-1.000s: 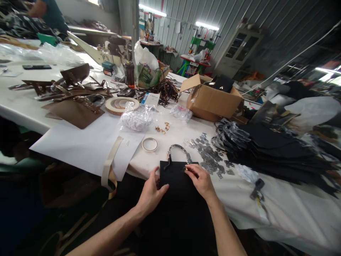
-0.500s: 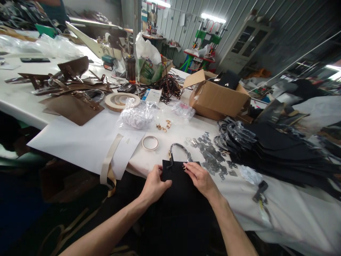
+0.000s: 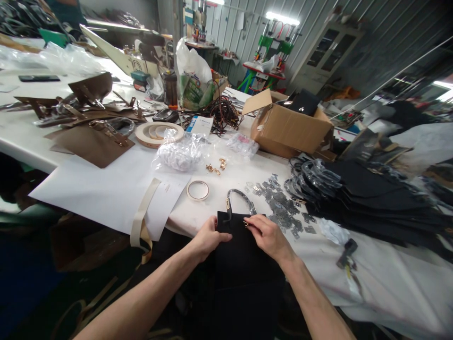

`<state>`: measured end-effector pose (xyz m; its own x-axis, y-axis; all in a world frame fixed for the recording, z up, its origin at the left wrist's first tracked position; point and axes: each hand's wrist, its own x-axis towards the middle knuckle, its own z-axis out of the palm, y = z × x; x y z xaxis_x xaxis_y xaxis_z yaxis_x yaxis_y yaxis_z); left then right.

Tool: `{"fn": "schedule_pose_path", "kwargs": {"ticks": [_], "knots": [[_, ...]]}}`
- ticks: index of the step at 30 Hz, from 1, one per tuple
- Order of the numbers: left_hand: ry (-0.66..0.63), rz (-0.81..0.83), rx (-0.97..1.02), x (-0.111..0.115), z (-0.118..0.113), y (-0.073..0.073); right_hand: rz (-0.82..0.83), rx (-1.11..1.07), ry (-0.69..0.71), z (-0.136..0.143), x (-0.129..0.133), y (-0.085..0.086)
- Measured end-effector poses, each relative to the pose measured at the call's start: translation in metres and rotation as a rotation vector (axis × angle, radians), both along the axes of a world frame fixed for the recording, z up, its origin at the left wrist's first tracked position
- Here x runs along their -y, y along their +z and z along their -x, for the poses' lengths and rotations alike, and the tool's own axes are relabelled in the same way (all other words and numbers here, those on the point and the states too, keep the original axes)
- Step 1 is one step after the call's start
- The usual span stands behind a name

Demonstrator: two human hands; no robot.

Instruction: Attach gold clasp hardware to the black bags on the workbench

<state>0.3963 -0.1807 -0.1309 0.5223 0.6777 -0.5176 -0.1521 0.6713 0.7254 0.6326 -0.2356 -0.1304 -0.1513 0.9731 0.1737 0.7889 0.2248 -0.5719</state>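
A black bag panel (image 3: 240, 245) hangs at the table's near edge, with a plastic-wrapped loop handle (image 3: 241, 192) rising from its top. My left hand (image 3: 209, 238) grips the panel's upper left edge, thumb on the front face and fingers behind. At the upper right of the panel, my right hand (image 3: 267, 233) pinches a small gold metal fitting (image 3: 245, 223) against the black surface. Another gold fitting (image 3: 228, 204) sits at the left foot of the handle. Loose grey metal plates (image 3: 279, 203) lie just beyond my right hand.
A tape roll (image 3: 198, 191) and gold hardware (image 3: 213, 168) lie ahead. Stacked black panels (image 3: 368, 198) and a cardboard box (image 3: 290, 130) stand right. Brown leather pieces (image 3: 94, 141), wide tape rolls (image 3: 141, 136) and white paper (image 3: 106, 193) are left.
My left thumb has slid slightly right across the panel. The right fingers have closed in more around the gold fitting, and the view has shifted a little.
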Motion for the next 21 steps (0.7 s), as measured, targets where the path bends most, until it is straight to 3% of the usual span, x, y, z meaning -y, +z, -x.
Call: {"fn": "schedule_pose_path", "kwargs": {"ticks": [8, 21], "knots": [[-0.021, -0.005, 0.033, -0.002, 0.0, 0.005, -0.024, 0.049, -0.029, 0.013, -0.002, 0.001], [0.016, 0.072, 0.028, -0.001, -0.003, 0.004, 0.02, -0.04, 0.162, 0.002, -0.011, -0.001]]}}
